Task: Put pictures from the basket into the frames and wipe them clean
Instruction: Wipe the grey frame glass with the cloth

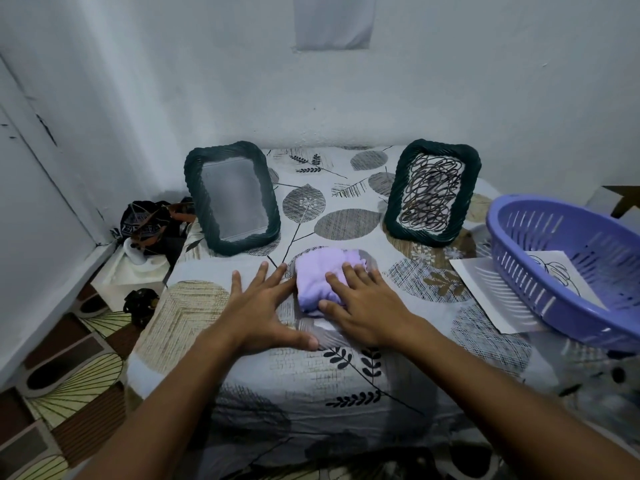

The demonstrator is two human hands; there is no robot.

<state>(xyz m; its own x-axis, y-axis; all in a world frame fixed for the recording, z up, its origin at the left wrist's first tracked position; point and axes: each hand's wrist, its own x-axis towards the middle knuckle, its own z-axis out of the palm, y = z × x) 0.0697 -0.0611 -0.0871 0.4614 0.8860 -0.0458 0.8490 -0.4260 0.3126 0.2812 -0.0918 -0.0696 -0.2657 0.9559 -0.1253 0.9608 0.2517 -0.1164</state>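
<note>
With both forearms stretched forward from the bottom edge, I log the hands first. Left hand (pixel 266 310): palm down, fingers straight and spread wide, flat on the leaf-print sheet (pixel 349 223), fingertips just beside the cloth, holding nothing. Right hand (pixel 363 299): palm down, fingers straight and slightly parted, pressing on the near right part of the cloth, not curled round it.

Lilac cloth (pixel 317 278): soft, terry-like, folded into a lumpy pad, lying between the hands on the sheet.

Sheet: printed with grey, tan and black leaves, covering what looks like a bed; I cannot tell for certain.

Left frame (pixel 232 201): dark green, rope-twisted rim, rounded rectangle, propped upright and tilted back, its pane showing only plain grey.

Right frame (pixel 433 192): same make, upright, holding a picture of black scribbled loops.

Basket (pixel 554 271): lilac-blue plastic, oval, slotted walls, at the far right, tipped toward me.

Paper picture (pixel 485 289): white with a line drawing, lying partly inside the basket and showing through its slots; its near corner rests on the sheet.
</note>
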